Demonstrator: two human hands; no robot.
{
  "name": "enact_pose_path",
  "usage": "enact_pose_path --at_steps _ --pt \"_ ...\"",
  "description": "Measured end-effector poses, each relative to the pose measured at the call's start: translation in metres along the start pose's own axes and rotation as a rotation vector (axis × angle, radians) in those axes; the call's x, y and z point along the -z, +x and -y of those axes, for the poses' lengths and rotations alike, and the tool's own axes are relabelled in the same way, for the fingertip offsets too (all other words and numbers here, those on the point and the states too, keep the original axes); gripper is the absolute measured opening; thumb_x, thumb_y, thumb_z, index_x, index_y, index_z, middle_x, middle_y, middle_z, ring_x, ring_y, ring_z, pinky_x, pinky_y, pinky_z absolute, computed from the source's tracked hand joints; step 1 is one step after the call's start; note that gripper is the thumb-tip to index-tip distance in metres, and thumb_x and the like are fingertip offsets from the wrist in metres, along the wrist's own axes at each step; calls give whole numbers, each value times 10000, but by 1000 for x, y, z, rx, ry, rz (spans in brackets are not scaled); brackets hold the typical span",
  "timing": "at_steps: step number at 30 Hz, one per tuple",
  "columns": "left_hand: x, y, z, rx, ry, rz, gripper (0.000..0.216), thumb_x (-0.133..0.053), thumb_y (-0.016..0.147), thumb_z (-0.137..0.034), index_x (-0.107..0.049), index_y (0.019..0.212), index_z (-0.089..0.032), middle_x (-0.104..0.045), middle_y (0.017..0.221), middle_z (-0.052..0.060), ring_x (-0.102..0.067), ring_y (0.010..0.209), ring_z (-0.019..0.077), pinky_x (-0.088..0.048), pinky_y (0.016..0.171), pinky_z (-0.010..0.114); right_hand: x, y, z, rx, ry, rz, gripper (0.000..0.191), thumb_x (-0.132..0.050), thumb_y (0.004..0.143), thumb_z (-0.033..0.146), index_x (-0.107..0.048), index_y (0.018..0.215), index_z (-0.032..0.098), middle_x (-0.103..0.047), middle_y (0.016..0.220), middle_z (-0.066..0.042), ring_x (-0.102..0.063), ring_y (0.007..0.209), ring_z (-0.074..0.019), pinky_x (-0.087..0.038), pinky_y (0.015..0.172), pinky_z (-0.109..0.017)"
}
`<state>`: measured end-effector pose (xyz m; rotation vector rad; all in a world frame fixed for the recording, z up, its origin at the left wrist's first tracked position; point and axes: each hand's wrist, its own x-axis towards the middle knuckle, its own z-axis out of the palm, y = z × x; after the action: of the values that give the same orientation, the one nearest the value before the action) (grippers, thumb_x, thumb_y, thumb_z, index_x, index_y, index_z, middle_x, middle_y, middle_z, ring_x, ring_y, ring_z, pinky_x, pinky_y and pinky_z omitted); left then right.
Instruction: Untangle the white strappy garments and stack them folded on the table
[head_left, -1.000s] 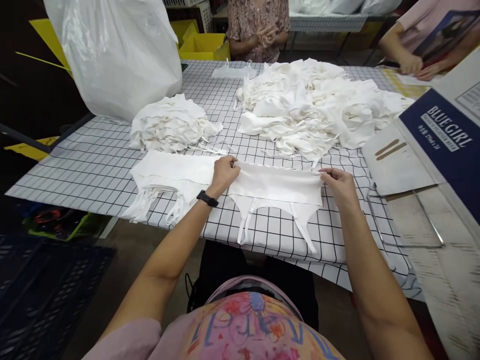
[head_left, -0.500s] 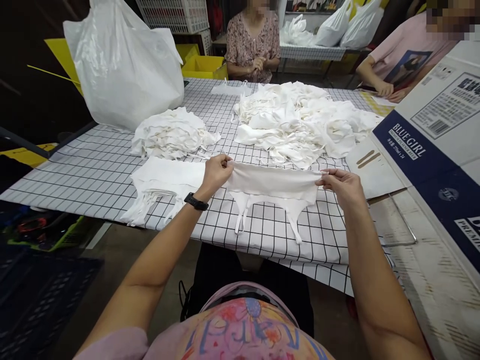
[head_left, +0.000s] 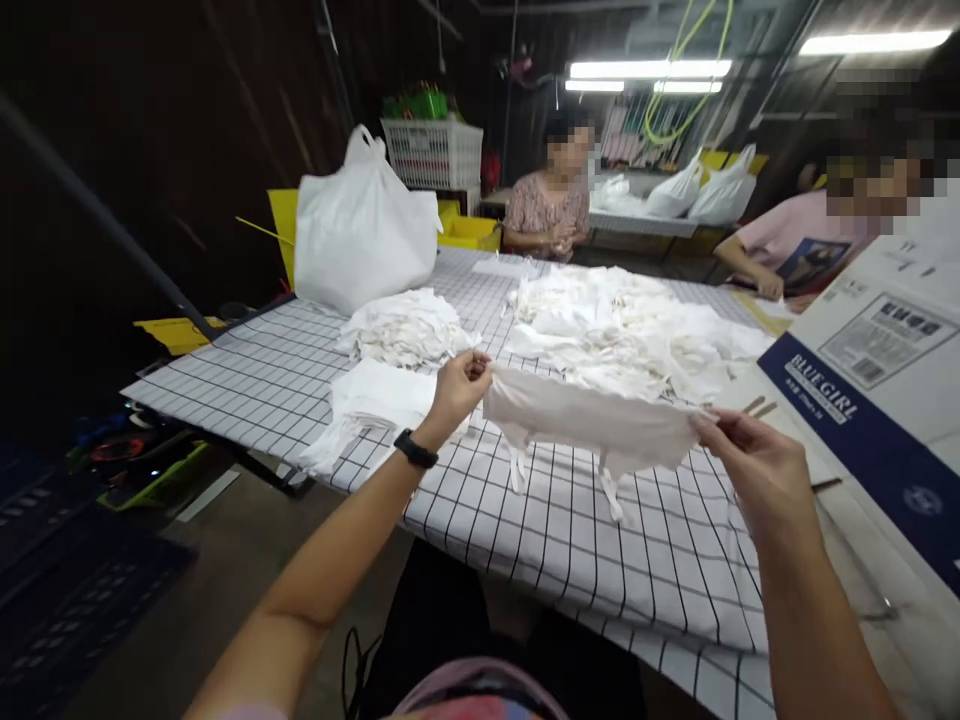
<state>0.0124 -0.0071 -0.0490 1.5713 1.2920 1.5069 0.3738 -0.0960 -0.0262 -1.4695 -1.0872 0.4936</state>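
Note:
A white strappy garment (head_left: 592,425) hangs stretched between my two hands, lifted off the checked tablecloth (head_left: 555,520). My left hand (head_left: 459,385), with a black band on the wrist, pinches its left end. My right hand (head_left: 750,465) pinches its right end. Thin straps dangle below the cloth. Left of my left hand lies a flat stack of folded white garments (head_left: 371,400).
A loose heap of white garments (head_left: 630,325) and a smaller heap (head_left: 401,325) lie further back. A full white plastic bag (head_left: 360,235) stands at the far left. A blue-and-white carton (head_left: 870,390) borders the right side. Two other people sit across the table.
Both hands have raised the garment off the table and hold it in the air. My head has tilted up, so the far side of the room now shows.

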Motion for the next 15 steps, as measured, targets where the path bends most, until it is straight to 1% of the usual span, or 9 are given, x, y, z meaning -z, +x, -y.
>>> enact_pose_path --at_steps 2,3,5,7,11,13,15 --pt "11 -9 -11 -54 52 -4 136 -673 783 -230 -702 909 -188 -740 813 21 -704 762 158 -543 718 259 4 -9 11 -12 3 -60 437 -916 612 467 -817 921 175 -766 865 -58 -716 871 -261 -600 826 -353" --pt "16 -14 -17 -80 72 -15 139 -673 798 -242 -709 922 -190 -752 835 26 -714 784 165 -558 748 273 6 -14 17 -14 -2 -72 444 -924 590 477 -820 905 183 -771 873 -59 -722 913 -287 -607 855 -370" --pt "27 -24 -30 -107 94 -53 156 -673 817 -260 -718 952 -194 -766 867 31 -727 822 177 -575 796 296 9 -24 28 -3 8 -72 442 -923 585 498 -822 899 203 -776 878 -49 -726 955 -304 -615 889 -383" --pt "39 -34 -41 -104 89 -109 172 -682 822 -270 -723 972 -198 -767 877 31 -727 839 182 -576 809 302 11 -33 36 17 23 -46 432 -917 602 510 -822 909 221 -783 886 -38 -730 955 -292 -619 895 -375" --pt "64 -56 -55 -92 -19 -189 179 -718 833 -286 -727 992 -206 -752 911 29 -711 872 177 -562 810 279 11 -51 44 80 15 -14 410 -913 628 517 -820 907 231 -793 907 -43 -736 916 -270 -624 871 -354" --pt "79 -69 -58 -73 -109 -235 186 -739 831 -287 -717 999 -210 -739 931 28 -699 889 170 -550 794 255 9 -61 46 150 10 19 376 -902 660 511 -818 897 231 -790 896 -50 -732 867 -258 -627 801 -336" --pt "93 -83 -59 -42 -183 -276 212 -756 828 -284 -695 1022 -227 -720 937 16 -679 859 151 -526 732 221 5 -72 50 223 5 87 316 -884 701 493 -813 865 232 -778 862 -54 -716 807 -241 -611 714 -315"
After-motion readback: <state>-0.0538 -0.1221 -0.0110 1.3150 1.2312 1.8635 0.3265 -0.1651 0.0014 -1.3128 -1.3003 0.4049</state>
